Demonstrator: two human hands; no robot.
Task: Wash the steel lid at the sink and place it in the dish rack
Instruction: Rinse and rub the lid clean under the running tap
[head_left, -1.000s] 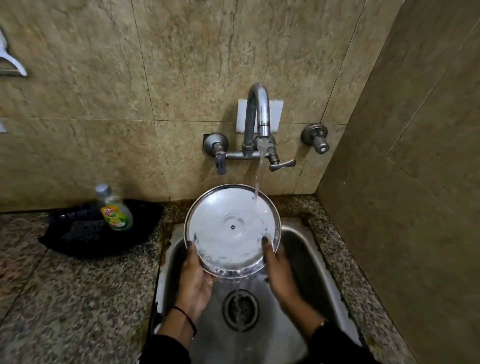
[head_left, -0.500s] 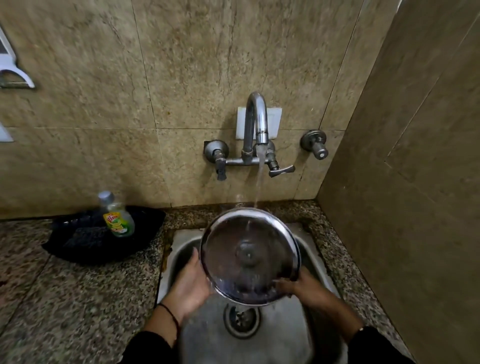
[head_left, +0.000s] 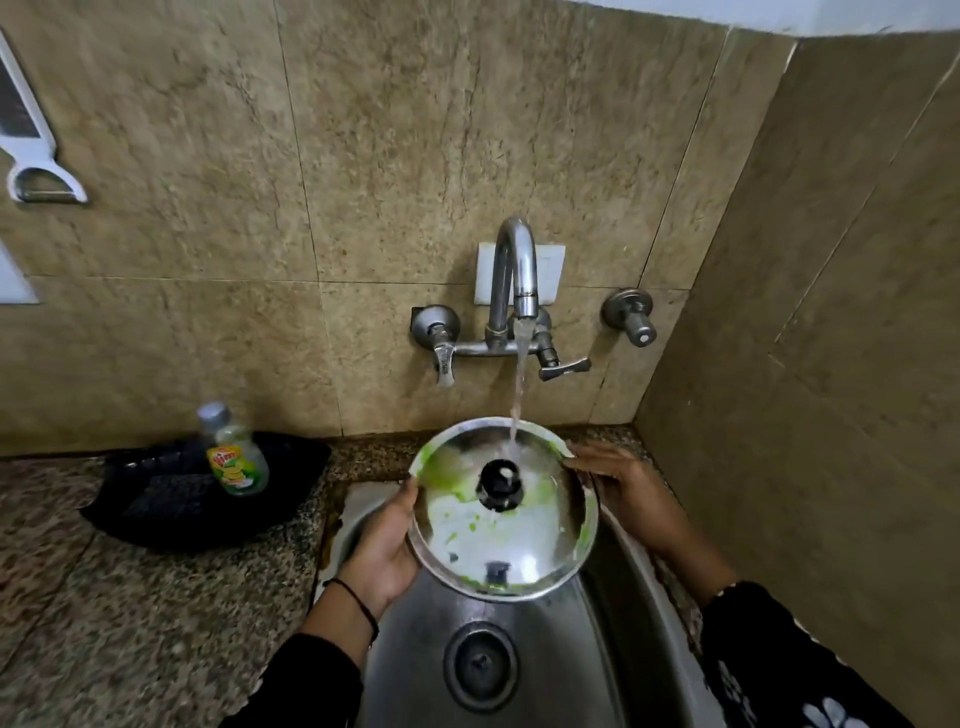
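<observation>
The round steel lid (head_left: 524, 540) is held over the steel sink (head_left: 628, 613), its top side with a black knob facing me and green soap smeared on it. Water runs from the wall tap (head_left: 514, 270) onto the lid near the knob. My left hand (head_left: 384, 545) grips the lid's left rim from below. My right hand (head_left: 628, 493) holds the rim at the upper right. No dish rack is in view.
A dish soap bottle (head_left: 234, 457) stands in a black tray (head_left: 171, 504) on the speckled granite counter (head_left: 130, 613) to the left. A tiled wall closes in on the right. The sink drain (head_left: 480, 665) lies below the lid.
The lid has been turned over under the water, from its plain underside to its knob side with green soap. My right hand has shifted from the lower rim up to the upper right rim.
</observation>
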